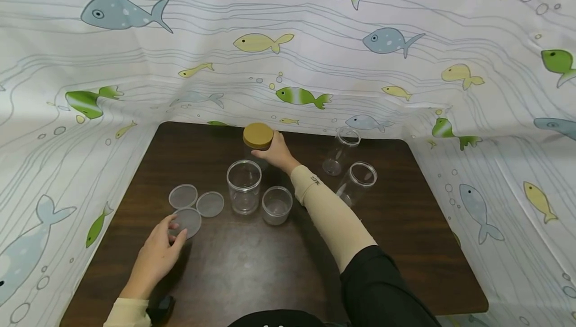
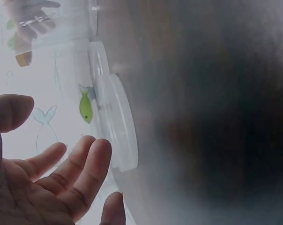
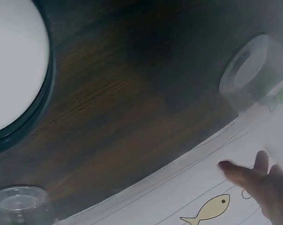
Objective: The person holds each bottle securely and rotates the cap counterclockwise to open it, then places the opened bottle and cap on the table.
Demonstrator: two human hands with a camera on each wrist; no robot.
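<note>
Three clear round lids lie together on the table's left: a back lid point(image 1: 183, 196), a right lid point(image 1: 210, 204) and a front lid point(image 1: 189, 221). My left hand point(image 1: 157, 249) hovers beside the front lid, fingers loosely bent; the left wrist view shows nothing in this hand point(image 2: 62, 183). At the back, my right hand point(image 1: 276, 154) grips the side of a jar with a gold lid point(image 1: 258, 136). In the right wrist view a clear jar body point(image 3: 251, 70) appears near the right hand point(image 3: 268, 187), without its lid in sight. Before it stand a tall clear jar point(image 1: 244, 189) and a short clear jar point(image 1: 276, 206).
Two tall clear jars, a back one point(image 1: 339, 152) and a front one point(image 1: 358, 182), stand to the right of my right forearm. A fish-print cloth point(image 1: 202, 17) hangs around the back and sides of the dark wooden table point(image 1: 243, 267).
</note>
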